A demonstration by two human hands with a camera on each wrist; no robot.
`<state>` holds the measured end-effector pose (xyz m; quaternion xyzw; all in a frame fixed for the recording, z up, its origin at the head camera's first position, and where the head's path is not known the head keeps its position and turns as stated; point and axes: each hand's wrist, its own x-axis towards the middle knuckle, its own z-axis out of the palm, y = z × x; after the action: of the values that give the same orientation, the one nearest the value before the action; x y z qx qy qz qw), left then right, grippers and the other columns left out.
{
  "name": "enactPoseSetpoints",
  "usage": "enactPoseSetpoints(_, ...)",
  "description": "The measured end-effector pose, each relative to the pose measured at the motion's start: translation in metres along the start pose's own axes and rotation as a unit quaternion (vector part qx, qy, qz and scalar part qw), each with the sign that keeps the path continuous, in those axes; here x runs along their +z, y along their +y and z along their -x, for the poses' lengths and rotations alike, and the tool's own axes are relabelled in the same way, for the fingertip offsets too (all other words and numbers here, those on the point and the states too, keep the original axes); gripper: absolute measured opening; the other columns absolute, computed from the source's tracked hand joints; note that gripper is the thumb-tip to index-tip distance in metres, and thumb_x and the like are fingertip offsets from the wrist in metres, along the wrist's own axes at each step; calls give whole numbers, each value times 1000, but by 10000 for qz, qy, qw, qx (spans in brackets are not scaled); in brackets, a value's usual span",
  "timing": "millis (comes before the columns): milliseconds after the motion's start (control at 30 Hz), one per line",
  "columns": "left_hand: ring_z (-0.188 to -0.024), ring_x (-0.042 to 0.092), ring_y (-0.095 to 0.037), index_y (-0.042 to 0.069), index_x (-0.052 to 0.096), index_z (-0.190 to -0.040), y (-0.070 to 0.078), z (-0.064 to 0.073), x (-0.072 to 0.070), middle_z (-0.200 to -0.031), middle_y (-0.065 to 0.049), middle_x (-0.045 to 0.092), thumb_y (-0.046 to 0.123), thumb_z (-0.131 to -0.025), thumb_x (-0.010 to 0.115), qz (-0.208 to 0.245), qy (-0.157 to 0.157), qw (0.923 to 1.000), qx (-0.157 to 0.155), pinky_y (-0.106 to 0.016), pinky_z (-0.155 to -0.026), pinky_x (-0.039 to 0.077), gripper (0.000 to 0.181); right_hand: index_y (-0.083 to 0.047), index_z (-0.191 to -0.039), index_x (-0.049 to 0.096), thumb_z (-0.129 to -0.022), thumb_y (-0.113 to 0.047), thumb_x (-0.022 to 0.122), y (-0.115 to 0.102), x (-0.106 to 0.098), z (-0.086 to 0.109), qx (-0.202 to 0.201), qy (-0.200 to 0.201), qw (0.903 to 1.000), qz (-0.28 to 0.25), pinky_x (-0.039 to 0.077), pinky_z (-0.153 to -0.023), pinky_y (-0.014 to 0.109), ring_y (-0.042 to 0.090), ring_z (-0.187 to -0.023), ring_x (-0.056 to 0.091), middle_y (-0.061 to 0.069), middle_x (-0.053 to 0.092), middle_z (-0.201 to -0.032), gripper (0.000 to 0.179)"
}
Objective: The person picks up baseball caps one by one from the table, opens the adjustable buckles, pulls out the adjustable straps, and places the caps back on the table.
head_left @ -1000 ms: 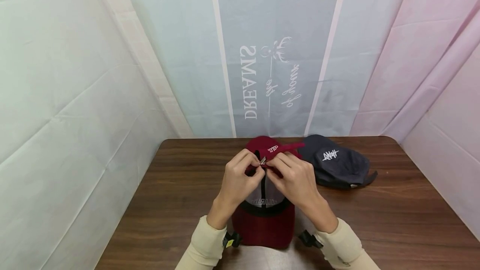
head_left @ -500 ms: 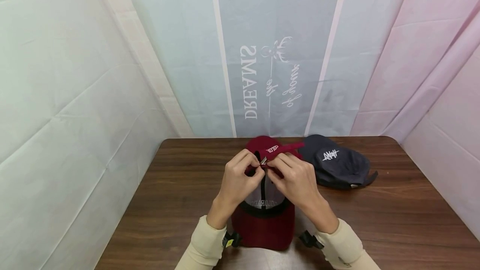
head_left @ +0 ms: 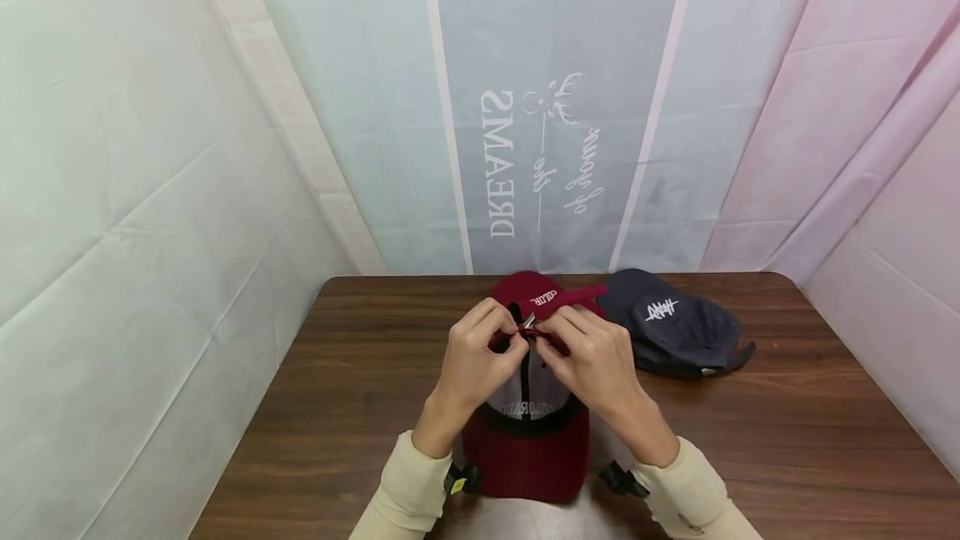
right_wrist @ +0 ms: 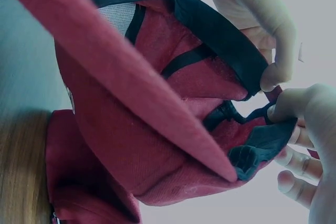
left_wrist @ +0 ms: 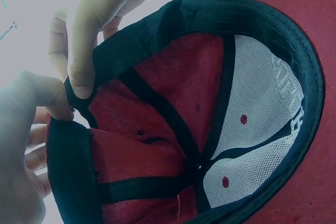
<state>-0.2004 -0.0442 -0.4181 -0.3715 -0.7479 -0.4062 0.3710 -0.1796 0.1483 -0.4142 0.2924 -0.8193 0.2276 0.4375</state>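
A dark red cap [head_left: 527,465] hangs between my hands, brim toward me and inside showing. Its black sweatband [left_wrist: 126,45] and white mesh panels [left_wrist: 257,93] show in the left wrist view. My left hand [head_left: 480,357] pinches one end of the back closure between thumb and fingers. Close beside it, my right hand [head_left: 596,357] pinches the other end. A small metal buckle [head_left: 529,322] sticks up between the fingertips. The right wrist view shows an opening under the joined ends; whether the strap passes through the buckle is hidden by my fingers.
Behind the held cap lies another red cap [head_left: 521,282] with white lettering, partly hidden. A red strap [head_left: 585,295] extends right from there. A navy cap [head_left: 686,332] with white lettering rests on the brown wooden table [head_left: 345,373], to the right. Fabric backdrops stand around.
Both hands stay almost in place, pinching the closure. The held cap shifts slightly, and more lettering shows on it and on the cap behind. The buckle tilts a little.
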Motion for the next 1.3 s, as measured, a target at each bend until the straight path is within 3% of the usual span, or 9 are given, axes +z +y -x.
enactPoseSetpoints(467,-64,48,-11,10,54,-75,-3,0,-2,-81,0,56,-12,-75,68,-32,47,10000,-14,-17,-58,39,26,-14,-88,76,-79,-6,82,4,-1,1,202,110,9997,-65,47,-49,30,12,-62,60,-1,74,-82,13)
enactPoseSetpoints(733,-63,50,-12,10,53,-73,-9,1,-12,-81,0,58,-13,-70,65,-95,295,9994,-166,-22,-53,43,27,-12,-83,74,-82,-8,77,16,-8,-1,408,470,9980,-53,44,-51,29,11,-60,56,-2,70,-77,6)
enactPoseSetpoints(1300,-69,53,-13,10,57,-92,-9,3,-14,-89,-1,57,-4,-78,66,-393,-217,9974,-571,-21,-62,45,21,-13,-85,74,-84,-8,77,14,-6,-1,384,426,9983,-90,43,-51,28,10,-60,55,-2,69,-77,5)
